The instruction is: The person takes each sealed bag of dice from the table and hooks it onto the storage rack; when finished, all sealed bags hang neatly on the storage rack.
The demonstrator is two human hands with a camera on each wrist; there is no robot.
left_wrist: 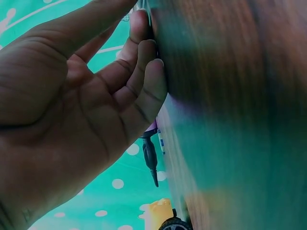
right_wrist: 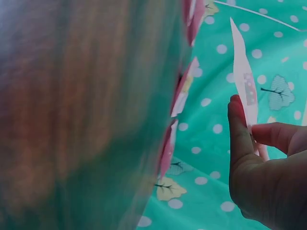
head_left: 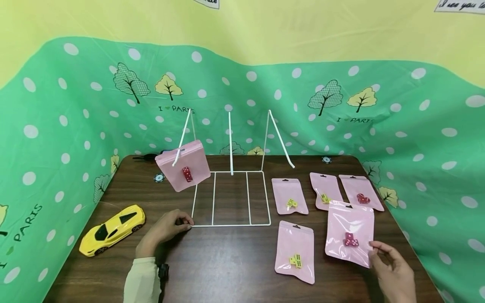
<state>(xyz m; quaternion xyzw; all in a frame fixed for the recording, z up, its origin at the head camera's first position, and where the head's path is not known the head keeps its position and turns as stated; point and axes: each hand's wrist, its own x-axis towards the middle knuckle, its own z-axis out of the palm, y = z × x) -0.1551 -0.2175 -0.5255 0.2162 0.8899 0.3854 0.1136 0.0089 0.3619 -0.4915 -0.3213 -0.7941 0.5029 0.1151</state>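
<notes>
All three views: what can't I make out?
Left wrist: black object, upper end hidden by left hand.
Left wrist: yellow car, mostly cut off by bottom edge.
Right wrist: dice in held pink bag, pips too blurred to count.
Head: text of top-right sign, cut off by right edge.

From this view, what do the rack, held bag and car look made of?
Rack: probably metal wire, smooth white coating; thin, slender rods.
Held bag: likely plastic film, shiny pink; sheen, thin wavy profile.
Car: glossy yellow plastic or painted metal, can't tell which; bright highlights.
</notes>
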